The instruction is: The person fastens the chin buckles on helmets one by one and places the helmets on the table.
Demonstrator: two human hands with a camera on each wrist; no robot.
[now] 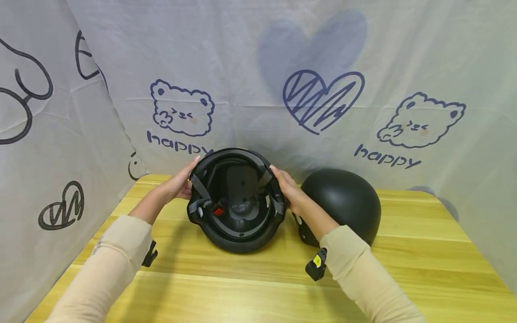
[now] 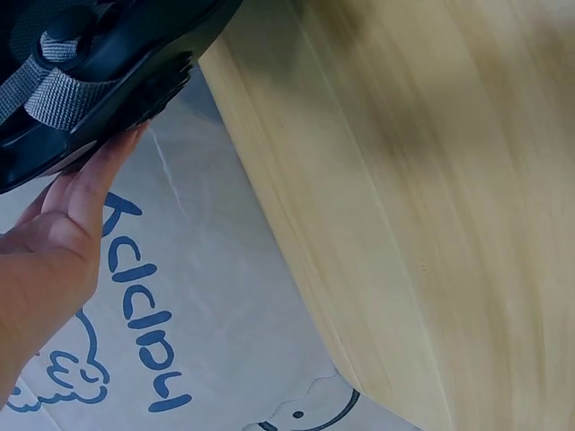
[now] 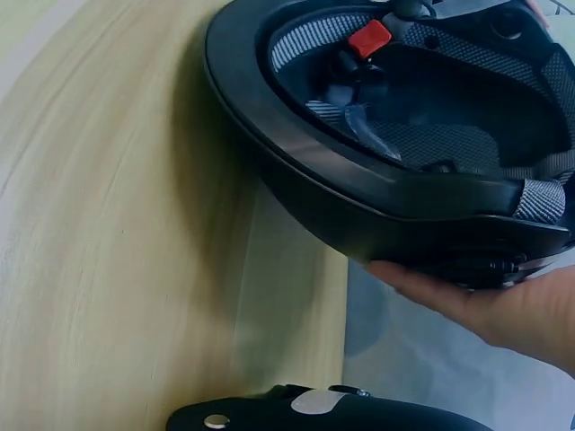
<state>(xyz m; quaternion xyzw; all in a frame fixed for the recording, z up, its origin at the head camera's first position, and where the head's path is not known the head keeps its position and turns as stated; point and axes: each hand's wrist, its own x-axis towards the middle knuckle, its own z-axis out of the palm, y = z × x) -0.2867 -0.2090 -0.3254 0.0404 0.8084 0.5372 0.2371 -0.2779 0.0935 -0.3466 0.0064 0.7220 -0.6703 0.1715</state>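
A black helmet is held with its hollow inside turned toward me, at the middle of the table. Grey straps and a red buckle show inside it. My left hand grips its left side, the fingers reaching behind the shell; the left wrist view shows them against the outer edge. On the opposite side my right hand holds the shell, with fingers under it in the right wrist view. A second black helmet rests dome up on the table, just beyond my right forearm.
The wooden table runs back to a pale cloth printed with bears, hearts and words. More of this cloth hangs along the left side. Small black devices sit at both wrists, the right one with a yellow mark.
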